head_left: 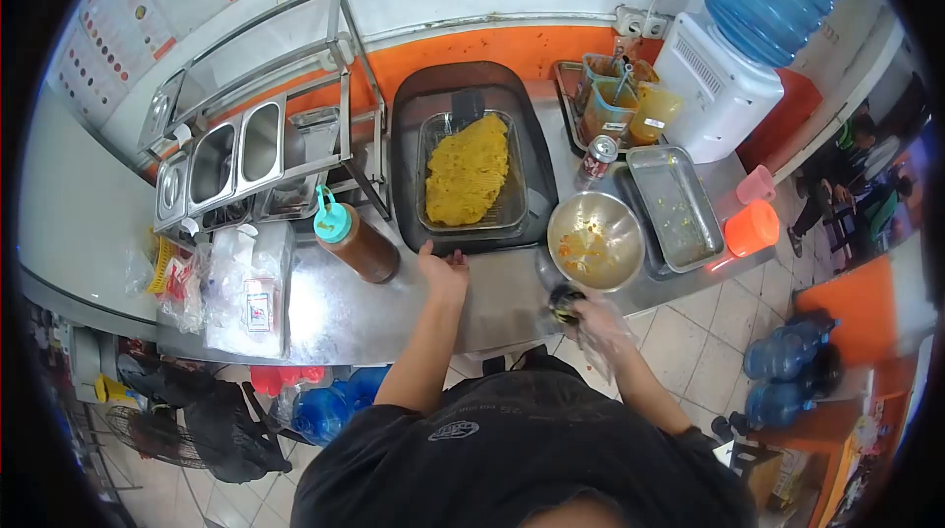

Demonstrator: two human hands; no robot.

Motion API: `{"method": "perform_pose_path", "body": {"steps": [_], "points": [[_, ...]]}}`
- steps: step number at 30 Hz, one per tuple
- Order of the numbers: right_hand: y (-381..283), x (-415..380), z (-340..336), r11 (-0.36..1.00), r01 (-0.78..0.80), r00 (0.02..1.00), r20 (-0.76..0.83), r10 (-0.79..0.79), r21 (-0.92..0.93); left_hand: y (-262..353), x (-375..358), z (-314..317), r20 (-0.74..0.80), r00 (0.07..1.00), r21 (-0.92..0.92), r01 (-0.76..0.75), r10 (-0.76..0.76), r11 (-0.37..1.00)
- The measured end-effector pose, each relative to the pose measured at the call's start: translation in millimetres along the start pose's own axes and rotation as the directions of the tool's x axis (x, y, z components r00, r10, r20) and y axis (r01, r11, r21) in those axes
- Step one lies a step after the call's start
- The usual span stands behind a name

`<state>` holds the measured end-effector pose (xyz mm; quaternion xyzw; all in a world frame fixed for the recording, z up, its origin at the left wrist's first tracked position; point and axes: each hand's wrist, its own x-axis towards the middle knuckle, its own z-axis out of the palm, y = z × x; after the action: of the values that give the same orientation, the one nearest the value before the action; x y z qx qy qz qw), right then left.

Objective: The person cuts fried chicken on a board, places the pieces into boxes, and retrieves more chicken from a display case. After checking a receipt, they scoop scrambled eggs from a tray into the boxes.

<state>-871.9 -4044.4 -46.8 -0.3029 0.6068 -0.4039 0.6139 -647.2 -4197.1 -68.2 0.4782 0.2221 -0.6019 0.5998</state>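
Note:
My left hand is at the near rim of a large black tray, its thumb and fingertips closed on the edge. In that tray sits a rectangular glass dish holding a flat slab of yellow, mashed-looking food. A dark flat piece lies at the slab's far end. My right hand, in a clear plastic glove, grips a small dark container with greenish-yellow marks, just below a steel bowl. Orange-brown residue smears the bowl's inside.
Left of the tray stand a brown sauce bottle with a teal cap and a metal rack with steel pans. At right are a soda can, a metal tray, an orange cup, sauce tubs and a water dispenser.

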Motion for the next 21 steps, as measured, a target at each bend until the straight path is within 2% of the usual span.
{"method": "perform_pose_path", "body": {"steps": [1, 2, 3, 7, 9, 13, 15, 16, 17, 18, 19, 20, 21], "points": [[-9, 17, 21, 1.0, -0.004, 1.0, 0.003, 0.004, -0.005, 5, 6, 3, -0.005, 1.0, -0.005, 0.001, -0.001, 1.0], [-19, 32, 41, 0.962, -0.105, 0.994, 0.051, 0.095, 0.253, 9, 12, 5, 0.019, 1.0, 0.008, 0.016, -0.016, 1.0], [-23, 43, 54, 0.848, -0.208, 0.978, 0.12, 0.171, 0.487, 12, 19, 7, 0.043, 0.999, 0.021, 0.03, -0.031, 0.999], [-4, 104, 79, 0.799, -0.173, 0.985, 0.104, 0.138, 0.576, 22, 43, -2, 0.09, 0.996, 0.045, 0.02, -0.024, 0.999], [2, 113, 92, 0.666, -0.033, 0.983, -0.096, 0.157, 0.745, 26, 32, 2, 0.101, 0.995, 0.035, 0.012, -0.016, 0.999], [-22, 109, 98, 0.67, 0.036, 0.969, -0.19, 0.158, 0.741, 15, 49, 7, 0.186, 0.981, -0.001, -0.059, 0.058, 0.998], [-5, 126, 80, 0.669, -0.072, 0.988, -0.037, 0.148, 0.739, 13, 71, 8, 0.183, 0.981, 0.013, -0.074, 0.07, 0.997], [-1, 120, 82, 0.763, 0.035, 0.992, -0.112, 0.049, 0.645, 14, 66, 12, 0.183, 0.98, 0.009, -0.08, 0.077, 0.997], [-1, 120, 81, 0.763, 0.032, 0.993, -0.104, 0.047, 0.645, 15, 62, 16, 0.067, 0.911, 0.222, -0.412, 0.408, 0.884], [-7, 111, 80, 0.779, -0.011, 0.988, -0.112, 0.103, 0.626, 14, 59, 17, 0.028, 0.715, 0.455, -0.631, 0.699, 0.628], [-9, 106, 78, 0.793, -0.054, 0.98, -0.12, 0.159, 0.607, 17, 61, 18, 0.025, 0.714, 0.458, -0.63, 0.7, 0.627], [7, 116, 72, 0.791, -0.059, 0.98, -0.117, 0.163, 0.608, 23, 63, 22, 0.148, 0.722, 0.726, -0.544, 0.676, 0.42], [32, 133, 64, 0.978, 0.186, 0.959, -0.235, -0.159, 0.099, 26, 65, 25, 0.254, 0.749, 0.896, -0.42, 0.612, 0.142]]}}
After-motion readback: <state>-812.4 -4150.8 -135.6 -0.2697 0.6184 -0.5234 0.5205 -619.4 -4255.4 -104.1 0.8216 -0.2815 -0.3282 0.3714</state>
